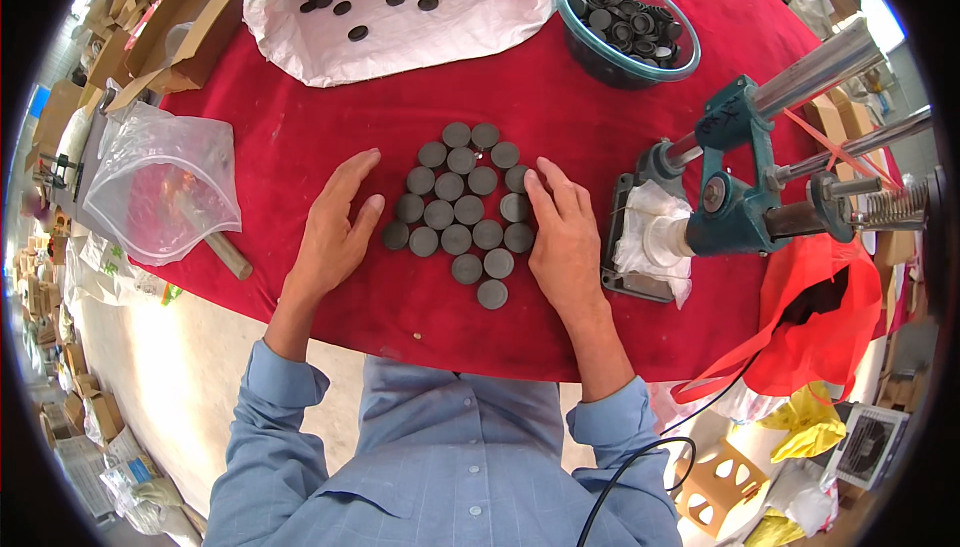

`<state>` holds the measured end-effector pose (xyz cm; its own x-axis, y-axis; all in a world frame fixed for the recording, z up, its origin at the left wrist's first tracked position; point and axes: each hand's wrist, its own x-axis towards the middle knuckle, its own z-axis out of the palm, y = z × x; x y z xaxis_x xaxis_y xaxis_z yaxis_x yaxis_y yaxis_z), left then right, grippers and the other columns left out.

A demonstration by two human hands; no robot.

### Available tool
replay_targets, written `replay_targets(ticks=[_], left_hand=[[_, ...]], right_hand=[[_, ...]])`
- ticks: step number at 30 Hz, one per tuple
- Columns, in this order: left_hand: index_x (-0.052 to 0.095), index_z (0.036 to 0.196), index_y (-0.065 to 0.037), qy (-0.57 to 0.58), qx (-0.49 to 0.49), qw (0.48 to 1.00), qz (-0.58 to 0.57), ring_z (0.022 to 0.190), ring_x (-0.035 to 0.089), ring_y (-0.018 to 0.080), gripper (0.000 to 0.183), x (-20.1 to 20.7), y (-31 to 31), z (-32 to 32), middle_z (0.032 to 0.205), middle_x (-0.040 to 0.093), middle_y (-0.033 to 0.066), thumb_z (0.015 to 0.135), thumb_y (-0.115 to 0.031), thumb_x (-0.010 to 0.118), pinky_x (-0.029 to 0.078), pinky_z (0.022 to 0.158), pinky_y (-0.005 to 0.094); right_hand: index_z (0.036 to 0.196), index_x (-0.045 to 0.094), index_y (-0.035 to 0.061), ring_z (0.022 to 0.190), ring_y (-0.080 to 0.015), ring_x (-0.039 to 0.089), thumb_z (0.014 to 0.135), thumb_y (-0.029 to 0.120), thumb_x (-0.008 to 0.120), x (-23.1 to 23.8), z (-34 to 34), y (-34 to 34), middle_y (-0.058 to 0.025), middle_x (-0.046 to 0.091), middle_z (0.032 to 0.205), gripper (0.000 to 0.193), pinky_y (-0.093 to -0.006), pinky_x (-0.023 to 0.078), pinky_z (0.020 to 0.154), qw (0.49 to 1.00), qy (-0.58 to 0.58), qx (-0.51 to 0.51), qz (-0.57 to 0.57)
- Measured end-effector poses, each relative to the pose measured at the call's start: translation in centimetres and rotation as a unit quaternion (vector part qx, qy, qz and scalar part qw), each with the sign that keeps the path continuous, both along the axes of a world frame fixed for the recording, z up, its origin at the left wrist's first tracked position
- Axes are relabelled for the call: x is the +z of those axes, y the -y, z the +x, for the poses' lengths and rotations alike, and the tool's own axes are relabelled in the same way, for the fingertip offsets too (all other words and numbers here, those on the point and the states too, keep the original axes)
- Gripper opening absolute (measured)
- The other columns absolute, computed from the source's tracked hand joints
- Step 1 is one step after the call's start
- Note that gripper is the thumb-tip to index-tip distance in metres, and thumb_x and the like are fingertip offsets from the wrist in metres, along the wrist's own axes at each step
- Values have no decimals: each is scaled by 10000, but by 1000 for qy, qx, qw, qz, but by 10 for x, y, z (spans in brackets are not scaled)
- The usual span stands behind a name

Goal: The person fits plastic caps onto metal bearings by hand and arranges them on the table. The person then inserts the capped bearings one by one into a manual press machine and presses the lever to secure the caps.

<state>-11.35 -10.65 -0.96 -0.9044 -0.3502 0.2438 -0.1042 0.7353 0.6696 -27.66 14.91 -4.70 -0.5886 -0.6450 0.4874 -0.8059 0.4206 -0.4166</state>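
A flat, single-layer cluster of several round dark grey caps (468, 210) lies on the red cloth between my hands. My left hand (338, 225) rests on the cloth just left of the cluster, thumb and forefinger apart, holding nothing. On the other side, my right hand (566, 237) lies along the cluster's right edge. Its fingers are stretched out, and their tips are at or touching the outermost caps. Nothing shows in its grip. One lone cap (492, 294) forms the near end of the cluster.
A white sack (420, 42) holding loose black caps lies at the far side. Beside it stands a clear tub (690, 65) of caps. A green hand press (735, 167) occupies the right. At left, a clear plastic bag (165, 182) partly covers a rod-like handle (228, 255).
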Motion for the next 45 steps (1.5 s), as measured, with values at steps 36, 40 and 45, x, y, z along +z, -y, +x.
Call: replay_targets(ticks=[36,40,45], left_hand=[[593,1485,-26,-15,23,1000,-13,1428,580,375,518,-17,-43,44,1528,598,198,974,43,648,465,1187,437],[603,1473,-27,-24,30,999,-14,1415,592,370,504,-16,-44,46,1518,608,193,976,44,649,473,1178,434],[612,1461,-22,-28,30,999,-25,1410,597,369,490,-12,-43,40,1503,620,193,977,51,640,470,1178,436]], right_hand=[[1176,784,76,1005,-276,642,773,-69,687,8,8,-3,-75,674,1197,440,-395,509,829,997,-29,58,-42],[1157,791,90,1021,-259,635,773,-60,689,12,16,3,-39,671,1155,425,-395,472,808,996,-82,39,3],[1034,758,45,993,-233,636,827,35,746,7,18,14,-42,641,1101,207,-397,494,846,994,-103,36,-1]])
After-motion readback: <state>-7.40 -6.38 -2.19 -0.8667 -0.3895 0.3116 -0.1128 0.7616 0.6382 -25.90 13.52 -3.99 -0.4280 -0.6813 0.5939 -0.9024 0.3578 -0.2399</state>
